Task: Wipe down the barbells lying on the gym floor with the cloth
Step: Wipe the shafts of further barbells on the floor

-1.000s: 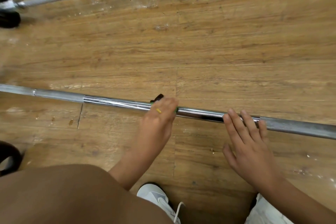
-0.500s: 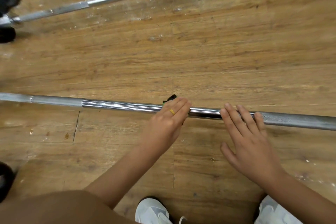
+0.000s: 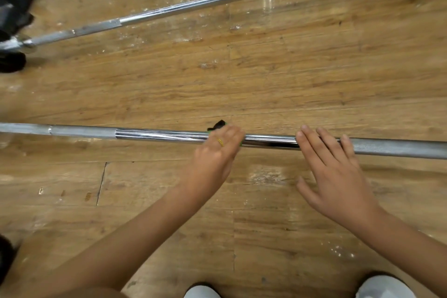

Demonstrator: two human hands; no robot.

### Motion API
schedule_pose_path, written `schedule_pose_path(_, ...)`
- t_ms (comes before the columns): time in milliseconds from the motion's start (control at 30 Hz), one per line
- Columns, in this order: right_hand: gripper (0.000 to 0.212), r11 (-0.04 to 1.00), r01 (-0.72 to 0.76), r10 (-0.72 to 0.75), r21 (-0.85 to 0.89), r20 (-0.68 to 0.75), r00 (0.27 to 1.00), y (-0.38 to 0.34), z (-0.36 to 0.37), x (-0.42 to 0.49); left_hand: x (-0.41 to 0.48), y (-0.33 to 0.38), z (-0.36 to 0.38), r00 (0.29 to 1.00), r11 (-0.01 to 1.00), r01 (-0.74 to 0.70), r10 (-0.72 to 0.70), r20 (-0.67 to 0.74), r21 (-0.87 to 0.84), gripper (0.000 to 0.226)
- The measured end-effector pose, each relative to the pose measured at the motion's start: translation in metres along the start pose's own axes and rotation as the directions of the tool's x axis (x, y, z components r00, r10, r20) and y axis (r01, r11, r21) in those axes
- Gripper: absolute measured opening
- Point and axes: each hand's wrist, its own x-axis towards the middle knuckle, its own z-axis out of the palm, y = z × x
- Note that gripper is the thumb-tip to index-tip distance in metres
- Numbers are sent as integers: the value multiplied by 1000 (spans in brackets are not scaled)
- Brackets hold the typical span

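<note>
Right now the near barbell [image 3: 157,135] lies across the wooden floor [image 3: 314,68] from nine o'clock to three o'clock. The left hand [image 3: 215,155] sits on its polished middle stretch, grip clenched over the cloth [image 3: 219,125] (only a green and black scrap peeks out on the hand's twelve o'clock side). The right hand [image 3: 336,176], at three o'clock of the left, has a released grip, with straight fingers laid flat across the bar.

The likeliest trouble, I judge, is the bar rolling off toward twelve o'clock, since flat fingers only press and cannot hold it. The small wad could also slip from under the fingers, or skim the chrome and miss the rough knurled lengths. Whether the far barbell [image 3: 183,7], up between ten and one o'clock, has been wiped, I cannot tell.
</note>
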Motion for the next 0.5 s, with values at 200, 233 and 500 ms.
schedule_pose_path(200,81,1000,-8,8,-24,32,999,9,-3,19,25,-5,6,999,1000,3,-3,-32,7,44)
schedule_pose_path(233,81,1000,-14,15,-23,35,999,9,-3,22,27,-6,5,997,998,62,-63,-52,-17,42)
schedule_pose_path(500,82,1000,-22,22,-20,18,1000,17,-8,44,34,-32,5,998,997,-44,47,-51,59,50)
